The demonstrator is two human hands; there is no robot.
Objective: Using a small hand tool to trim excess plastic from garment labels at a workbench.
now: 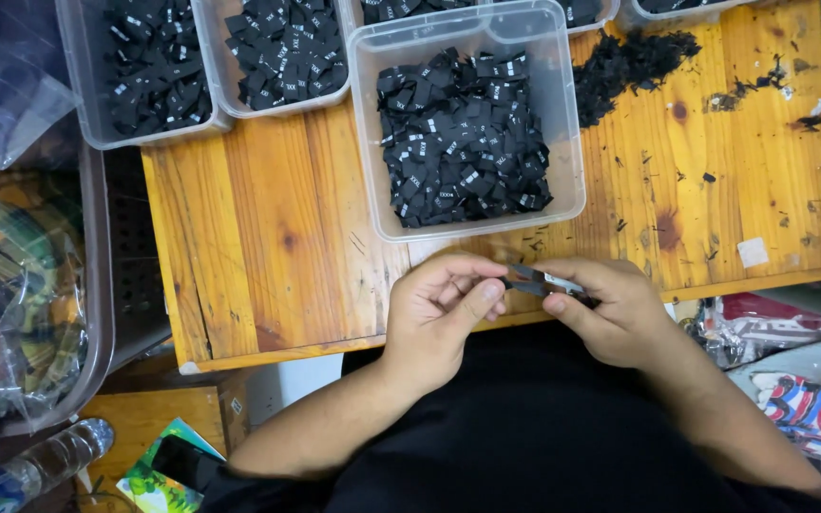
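My left hand [444, 309] and my right hand [610, 309] meet at the front edge of a wooden table [268, 237]. My right hand grips small metal scissors [544, 282], blades pointing left. My left hand pinches a small black piece at the blade tips; it is mostly hidden by the fingers. Just beyond my hands stands a clear plastic tub [563, 180] filled with small black fabric labels [463, 138] with white print.
Two more clear tubs of black labels [149, 71] [287, 47] stand at the back left. A pile of black scraps [629, 62] lies at the back right. Plastic bags with patterned fabric [11, 285] sit left; a bottle [45, 461] lies on the floor.
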